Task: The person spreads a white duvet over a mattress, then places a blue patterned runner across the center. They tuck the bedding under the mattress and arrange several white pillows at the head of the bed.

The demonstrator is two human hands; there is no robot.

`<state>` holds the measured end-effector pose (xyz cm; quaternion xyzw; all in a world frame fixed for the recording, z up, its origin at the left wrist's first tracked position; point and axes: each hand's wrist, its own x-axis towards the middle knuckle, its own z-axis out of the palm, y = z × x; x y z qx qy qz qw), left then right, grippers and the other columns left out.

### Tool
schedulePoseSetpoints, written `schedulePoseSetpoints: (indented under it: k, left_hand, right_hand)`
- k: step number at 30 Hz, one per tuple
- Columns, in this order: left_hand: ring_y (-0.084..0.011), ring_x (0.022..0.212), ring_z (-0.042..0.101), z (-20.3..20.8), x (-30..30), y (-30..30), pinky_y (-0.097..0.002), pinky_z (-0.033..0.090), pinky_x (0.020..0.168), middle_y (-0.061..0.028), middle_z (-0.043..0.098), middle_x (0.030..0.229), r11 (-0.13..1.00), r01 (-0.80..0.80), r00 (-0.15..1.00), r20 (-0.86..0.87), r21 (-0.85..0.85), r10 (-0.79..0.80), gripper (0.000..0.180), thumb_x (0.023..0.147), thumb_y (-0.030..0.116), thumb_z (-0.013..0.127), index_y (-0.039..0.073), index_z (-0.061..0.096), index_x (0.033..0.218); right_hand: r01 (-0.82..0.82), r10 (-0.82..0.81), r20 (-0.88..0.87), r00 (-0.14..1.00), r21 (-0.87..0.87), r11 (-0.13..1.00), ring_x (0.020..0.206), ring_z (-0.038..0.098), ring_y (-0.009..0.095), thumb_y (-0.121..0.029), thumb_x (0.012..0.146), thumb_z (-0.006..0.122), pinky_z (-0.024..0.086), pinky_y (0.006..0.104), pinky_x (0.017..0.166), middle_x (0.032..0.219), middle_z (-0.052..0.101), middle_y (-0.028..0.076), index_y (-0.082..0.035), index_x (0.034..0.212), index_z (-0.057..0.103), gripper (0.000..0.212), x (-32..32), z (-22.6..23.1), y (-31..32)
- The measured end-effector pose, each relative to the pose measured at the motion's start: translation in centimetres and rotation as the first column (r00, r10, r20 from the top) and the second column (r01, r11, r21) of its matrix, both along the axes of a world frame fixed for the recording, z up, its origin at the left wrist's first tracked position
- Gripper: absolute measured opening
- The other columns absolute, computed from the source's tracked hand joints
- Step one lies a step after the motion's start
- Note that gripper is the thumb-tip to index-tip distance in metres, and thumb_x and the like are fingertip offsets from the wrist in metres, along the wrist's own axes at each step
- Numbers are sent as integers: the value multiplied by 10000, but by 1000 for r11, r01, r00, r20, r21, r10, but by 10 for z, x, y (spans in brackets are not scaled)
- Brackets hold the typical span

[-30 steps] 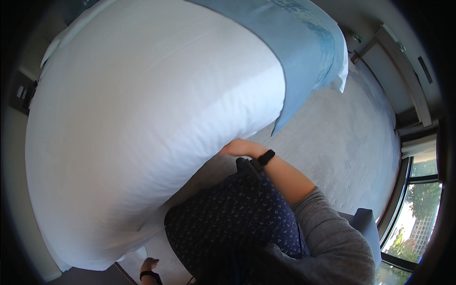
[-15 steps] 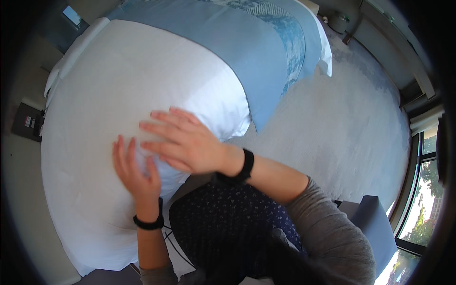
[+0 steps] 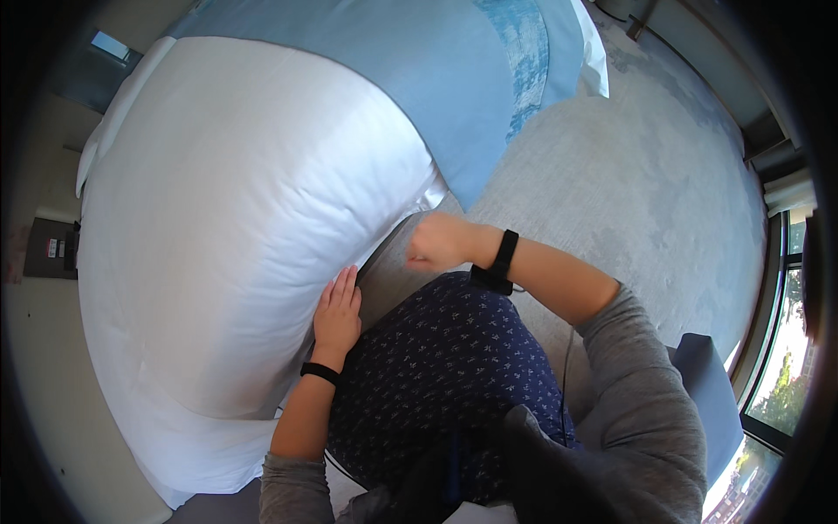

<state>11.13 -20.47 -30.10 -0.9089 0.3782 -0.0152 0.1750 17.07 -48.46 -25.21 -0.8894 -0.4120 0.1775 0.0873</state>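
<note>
A white duvet covers the near part of a bed, with creases along its right side. My left hand lies flat against that side, fingers stretched out and together on the cloth. Off to the right, apart from the duvet, my right hand hangs above the carpet, its fingers curled into a fist. Nothing shows sticking out of it. Both wrists wear black bands. A blue bed runner lies across the bed beyond the white part, its end hanging down the right side.
Grey carpet stretches to the right of the bed. A blue-grey seat stands at the lower right by a window. On the left wall is a dark panel. A thin black cable hangs near my body.
Both hands have left the top of the duvet and moved right. My left now rests at its side; my right has swung past the edge and closed. The view has shifted slightly.
</note>
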Motion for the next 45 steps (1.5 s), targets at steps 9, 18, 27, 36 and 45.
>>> schedulePoseSetpoints:
  k: [9,18,27,36,45]
  left_hand:
    - [-234,1201,433,38,-2,-35,-387,307,1027,-112,499,1250,969,-47,964,-265,-242,-20,292,732,130,596,61,592,1016]
    - [-369,1232,371,200,42,-71,-446,267,1036,-179,456,1296,828,-11,963,217,-560,160,344,805,97,554,12,553,1138]
    - [-375,1315,239,186,38,-77,-492,197,1059,-206,253,1426,839,-383,837,238,-387,492,1021,592,408,772,55,249,1395]
    - [-446,1339,84,199,46,-79,-538,128,1067,-289,89,1441,854,-439,888,12,-281,461,1174,543,395,805,10,118,1413]
    - [-470,1337,-70,248,70,-98,-527,30,1080,-309,-76,1440,825,-551,731,-403,127,550,1269,548,410,811,19,-26,1418]
  right_hand:
    - [200,-860,227,457,916,348,1325,217,394,-351,892,419,136,472,1071,1425,216,273,63,1370,221,663,46,-25,36]
    - [351,-792,-590,155,783,-514,1302,228,401,-294,949,320,168,432,1066,1391,260,280,89,1348,222,562,69,-89,82]
    - [445,-753,-656,49,689,-572,1342,142,392,-271,965,284,146,412,1087,1438,152,278,96,1371,119,572,65,-96,108]
    - [713,-503,-612,610,148,685,802,638,329,-368,912,394,490,402,741,844,648,197,-1,911,626,434,-10,-41,22]
    - [836,92,-922,-375,-380,-397,811,653,241,-329,939,407,514,319,754,922,664,156,42,977,617,428,-118,81,-272]
